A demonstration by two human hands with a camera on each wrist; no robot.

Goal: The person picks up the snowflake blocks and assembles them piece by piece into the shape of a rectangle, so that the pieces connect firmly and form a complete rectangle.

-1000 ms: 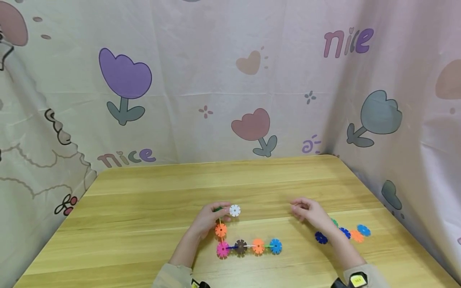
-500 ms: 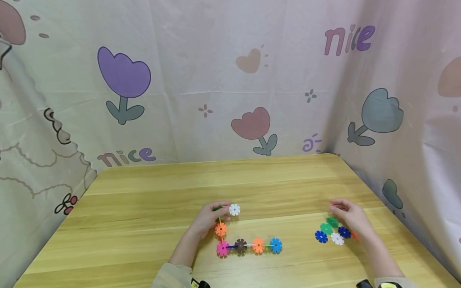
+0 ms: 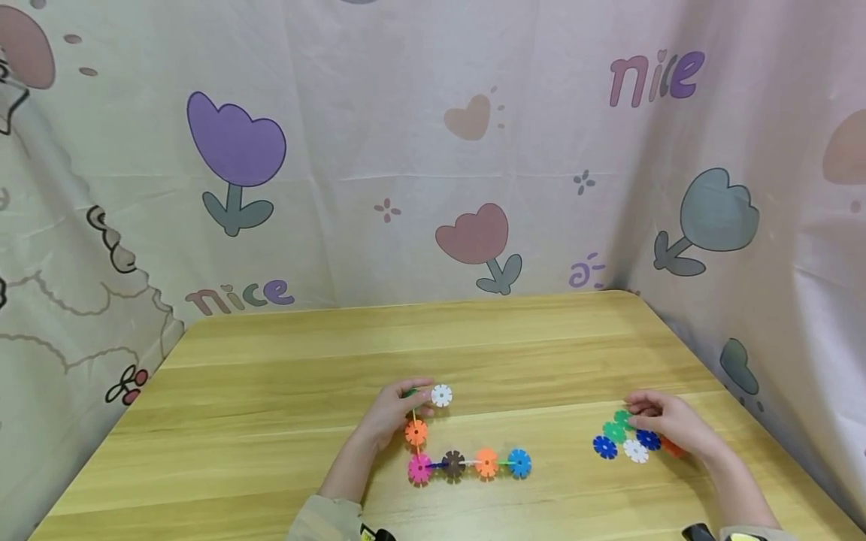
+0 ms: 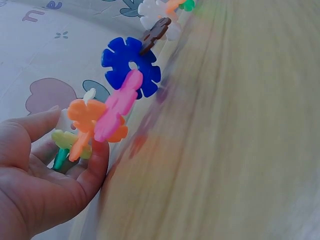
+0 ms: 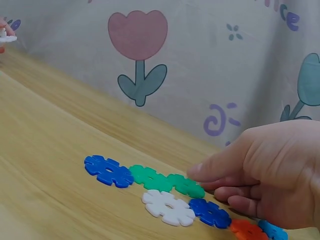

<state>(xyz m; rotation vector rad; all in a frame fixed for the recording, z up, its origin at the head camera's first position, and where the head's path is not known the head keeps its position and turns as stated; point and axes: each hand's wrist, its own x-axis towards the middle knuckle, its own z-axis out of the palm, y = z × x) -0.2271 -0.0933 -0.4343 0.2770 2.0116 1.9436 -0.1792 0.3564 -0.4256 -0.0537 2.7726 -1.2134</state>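
Observation:
My left hand (image 3: 394,412) pinches the upper end of a chain of slotted snowflake discs. A white disc (image 3: 442,395) shows at its fingertips; below come an orange disc (image 3: 416,433) and a pink disc (image 3: 420,469). From there the chain turns right through a brown disc (image 3: 453,465) and another orange disc to a blue disc (image 3: 519,463). Among loose discs on the right, my right hand (image 3: 666,421) has its thumb at the edge of a green disc (image 5: 186,185), which lies flat. Its other fingers are loosely bent beside that disc.
Beside the green disc lie another green disc (image 5: 151,178), a white disc (image 5: 168,207), two dark blue discs, an orange-red disc (image 5: 248,229) and a light blue disc (image 5: 273,230). The wooden table (image 3: 304,391) ends at a printed curtain (image 3: 365,150) at the back.
My right hand has moved right from the middle of the table to the loose discs, then lowered to the green one. My left hand and the chain have stayed in place.

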